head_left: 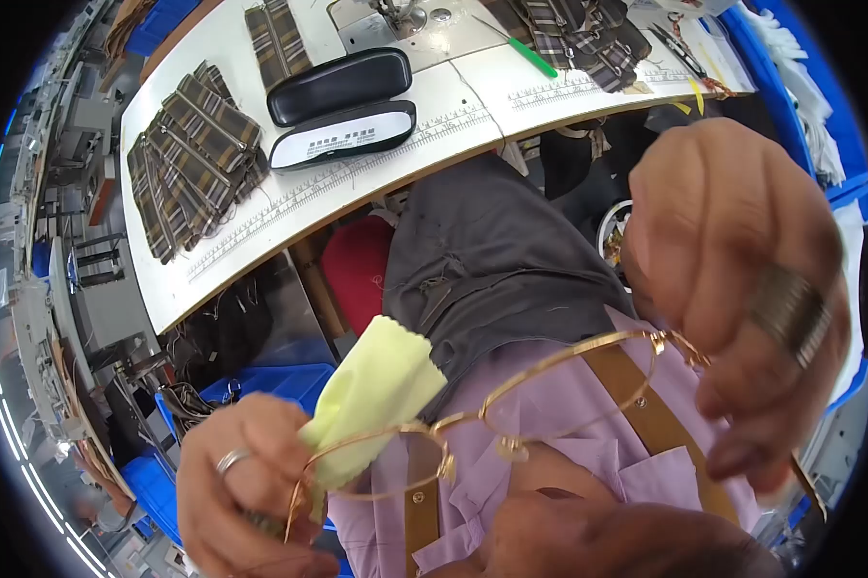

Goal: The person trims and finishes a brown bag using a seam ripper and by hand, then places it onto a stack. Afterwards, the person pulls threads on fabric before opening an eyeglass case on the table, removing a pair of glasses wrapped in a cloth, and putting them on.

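Gold wire-rimmed eyeglasses (485, 406) are held up in front of my body, stretched between both hands. My left hand (246, 486) is closed around the frame's left end. A pale yellow-green cleaning cloth (381, 380) with a zigzag edge sticks up from the same hand, partly behind the left lens. My right hand (742, 279) has curled fingers at the right hinge, gripping that side; the temple arm is mostly hidden. Behind them on the table lies an opened black glasses case (339, 89) with a printed white lining.
The white sewing table (472, 108) has a ruler printed along its front edge. Plaid fabric pieces with zippers (198, 159) lie at left, and more plaid pieces (588, 39) at right. A green-handled tool (532, 58) lies near the sewing machine (395, 19). Blue bins (289, 385) stand below.
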Demonstrator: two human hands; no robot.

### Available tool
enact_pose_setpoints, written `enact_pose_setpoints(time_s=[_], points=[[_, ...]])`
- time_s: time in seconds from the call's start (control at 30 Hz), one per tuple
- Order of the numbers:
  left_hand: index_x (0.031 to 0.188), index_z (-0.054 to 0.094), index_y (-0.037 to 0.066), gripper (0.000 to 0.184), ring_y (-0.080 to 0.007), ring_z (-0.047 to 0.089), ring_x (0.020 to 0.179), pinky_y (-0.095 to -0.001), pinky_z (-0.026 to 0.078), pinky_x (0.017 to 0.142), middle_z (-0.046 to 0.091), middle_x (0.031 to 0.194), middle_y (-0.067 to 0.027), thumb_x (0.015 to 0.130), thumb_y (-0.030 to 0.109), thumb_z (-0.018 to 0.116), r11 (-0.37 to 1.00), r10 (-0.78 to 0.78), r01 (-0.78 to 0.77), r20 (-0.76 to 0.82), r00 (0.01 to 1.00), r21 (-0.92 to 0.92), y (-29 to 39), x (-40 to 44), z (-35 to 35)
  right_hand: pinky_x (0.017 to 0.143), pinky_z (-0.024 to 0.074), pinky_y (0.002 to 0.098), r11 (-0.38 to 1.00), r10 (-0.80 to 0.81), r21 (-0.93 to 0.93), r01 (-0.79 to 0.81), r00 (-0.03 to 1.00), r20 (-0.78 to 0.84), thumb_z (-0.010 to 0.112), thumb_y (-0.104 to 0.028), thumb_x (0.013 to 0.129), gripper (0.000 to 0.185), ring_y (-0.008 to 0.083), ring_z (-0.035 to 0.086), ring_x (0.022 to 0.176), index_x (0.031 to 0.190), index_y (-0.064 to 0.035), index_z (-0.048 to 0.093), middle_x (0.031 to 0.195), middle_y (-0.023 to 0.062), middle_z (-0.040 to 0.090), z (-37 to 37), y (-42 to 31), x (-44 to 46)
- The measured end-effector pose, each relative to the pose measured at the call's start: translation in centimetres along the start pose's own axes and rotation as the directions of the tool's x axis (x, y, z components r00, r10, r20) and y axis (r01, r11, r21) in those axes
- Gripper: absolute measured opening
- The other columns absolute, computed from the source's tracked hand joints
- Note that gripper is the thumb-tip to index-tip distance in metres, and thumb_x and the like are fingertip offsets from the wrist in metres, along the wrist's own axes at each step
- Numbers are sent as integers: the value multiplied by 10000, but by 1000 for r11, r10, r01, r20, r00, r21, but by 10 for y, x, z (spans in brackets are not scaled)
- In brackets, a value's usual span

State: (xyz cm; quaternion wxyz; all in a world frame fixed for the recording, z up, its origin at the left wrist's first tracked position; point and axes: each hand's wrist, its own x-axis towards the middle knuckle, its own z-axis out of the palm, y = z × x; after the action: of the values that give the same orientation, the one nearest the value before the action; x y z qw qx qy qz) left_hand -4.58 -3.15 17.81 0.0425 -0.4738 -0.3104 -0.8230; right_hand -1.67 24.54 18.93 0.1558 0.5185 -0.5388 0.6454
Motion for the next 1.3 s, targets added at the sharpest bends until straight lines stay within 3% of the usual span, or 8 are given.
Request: enact_pose_setpoints(time_s=[0.33, 0.83, 0.9, 1.0, 1.1, 1.2, 1.23, 1.3], points=[[1042, 700, 144, 143, -77, 424, 459, -268, 292, 480, 654, 766, 28, 903, 174, 714, 980, -49, 58, -51, 998, 190, 30, -4, 10, 585, 492, 111, 950, -310, -115, 289, 848, -431, 829, -95, 763, 126, -8, 606, 673, 761, -217, 796, 756, -113, 711, 36, -3, -7], [999, 598, 95, 123, -114, 418, 425, -295, 347, 501, 560, 719, -5, 891, 73, 653, 947, -95, 159, -232, 968, 277, 48, -2, 19, 630, 456, 128, 895, -446, -243, 375, 720, -532, 839, -45, 738, 210, -31, 602, 714, 819, -234, 796, 762, -137, 685, 44, -4, -11], [1061, 632, 90, 165, -113, 422, 447, -302, 358, 543, 578, 782, 7, 917, 146, 690, 928, -118, 198, -256, 959, 316, 53, -6, 21, 636, 451, 130, 887, -460, -260, 380, 704, -540, 841, -38, 735, 223, -35, 601, 719, 827, -236, 796, 763, -140, 682, 47, -9, -11], [933, 517, 75, 157, -146, 391, 404, -314, 297, 466, 508, 653, -12, 905, 130, 662, 983, -45, 86, -242, 969, 165, 47, -11, 9, 645, 444, 133, 861, -509, -305, 407, 695, -508, 843, -28, 730, 242, -39, 601, 727, 838, -240, 796, 764, -144, 677, 47, -13, -10], [854, 435, 66, 250, -163, 371, 407, -316, 256, 432, 477, 627, -37, 892, 165, 661, 996, -87, 91, -212, 973, 9, 33, -6, -8, 629, 412, 229, 857, -511, -316, 408, 757, -407, 814, -138, 798, 256, -4, 564, 758, 1038, -211, 766, 966, -101, 651, 30, -10, -5], [900, 452, 56, 384, -156, 381, 545, -310, 272, 498, 502, 853, -85, 875, 355, 691, 977, -209, 214, -354, 911, -27, 21, -11, -12, 650, 416, 270, 901, -382, -402, 159, 731, -565, 754, -262, 870, 345, 66, 560, 778, 1202, -188, 695, 1143, -43, 612, 21, -6, -23], [936, 479, 44, 463, -157, 388, 618, -315, 288, 531, 497, 961, -108, 866, 454, 684, 990, -128, 137, -480, 868, -16, 0, -18, -4, 665, 435, 283, 932, -249, -356, 67, 832, -495, 760, -281, 869, 409, 97, 566, 794, 1236, -135, 653, 1200, 4, 594, 14, 6, -32], [1143, 512, 19, 683, -170, 408, 759, -336, 335, 621, 446, 1117, -135, 831, 617, 615, 941, -339, 295, -438, 833, -168, -20, -29, -10, 699, 478, 313, 948, 63, -278, -158, 944, -323, 784, -300, 855, 551, 159, 587, 818, 1288, -31, 574, 1258, 90, 580, 10, 31, -44]])
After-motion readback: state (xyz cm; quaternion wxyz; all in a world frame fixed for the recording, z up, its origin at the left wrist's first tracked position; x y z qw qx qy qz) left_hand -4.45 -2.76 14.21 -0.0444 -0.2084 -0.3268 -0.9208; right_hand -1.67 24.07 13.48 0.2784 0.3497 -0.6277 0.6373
